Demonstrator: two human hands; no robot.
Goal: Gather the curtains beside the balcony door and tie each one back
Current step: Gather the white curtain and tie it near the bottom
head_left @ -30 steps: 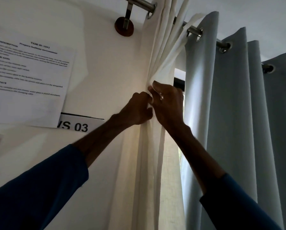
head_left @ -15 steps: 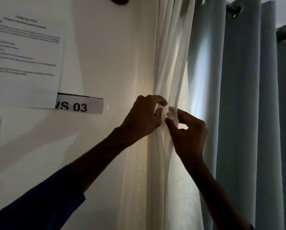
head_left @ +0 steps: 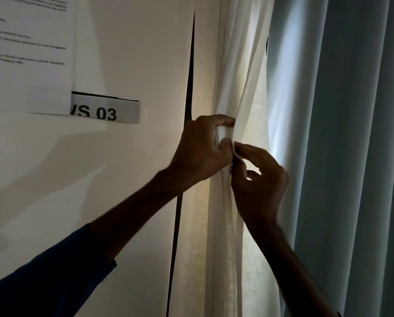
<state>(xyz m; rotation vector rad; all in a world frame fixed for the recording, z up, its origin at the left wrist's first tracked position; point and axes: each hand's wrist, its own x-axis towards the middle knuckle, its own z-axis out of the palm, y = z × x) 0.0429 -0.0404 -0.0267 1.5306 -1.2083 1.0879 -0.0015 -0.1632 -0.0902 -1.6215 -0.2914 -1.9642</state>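
Gripping the gathered white curtain (head_left: 239, 65) at the centre of the view with the left hand (head_left: 200, 152), fingers curled over the top of the bundle. Pinching the loose end of a white cloth band (head_left: 238, 160) between thumb and forefinger of the right hand (head_left: 260, 184), at 4 o'clock of the left hand and close against it. Band partly wrapped round the bundle under the left fingers. White curtain hanging from 12 o'clock down to 6 o'clock, lit from behind. Just beside it at 3 o'clock, a grey-blue curtain (head_left: 351, 133) hanging loose in long folds. At 9 o'clock a pale wall (head_left: 134, 53), with 1 printed sheet (head_left: 26, 53) at 10 o'clock and a label (head_left: 104, 110) ending in "S 03" at the sheet's lower corner. Reaching in from 7 o'clock, a blue sleeve (head_left: 49, 282) on the left arm.
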